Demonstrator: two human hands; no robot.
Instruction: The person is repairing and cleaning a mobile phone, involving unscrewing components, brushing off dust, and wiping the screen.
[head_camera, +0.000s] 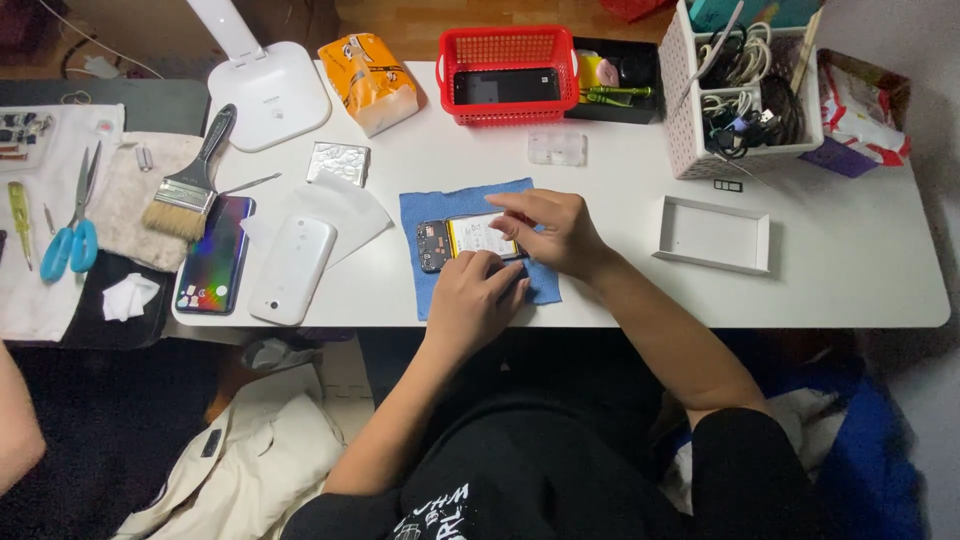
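Our left hand (470, 300) presses curled fingers down on the near edge of the opened phone (470, 240) lying on the blue cloth (425, 215), while our right hand (555, 230) pinches at the battery's far edge. It looks light, stiff and fragile; we'd grip its side edges, clear of the exposed board.

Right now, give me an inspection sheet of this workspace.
Surface: white table, crowded at the left and back.
Job's things: opened phone with its battery showing, on a blue cloth.
Clutter: brush, white phone back, glossy phone, red basket, white tray, scissors.
Hands: left hand and right hand both on the opened phone.
Cables: bundled in the white bin.
Surroundings: lamp base, dark floor.
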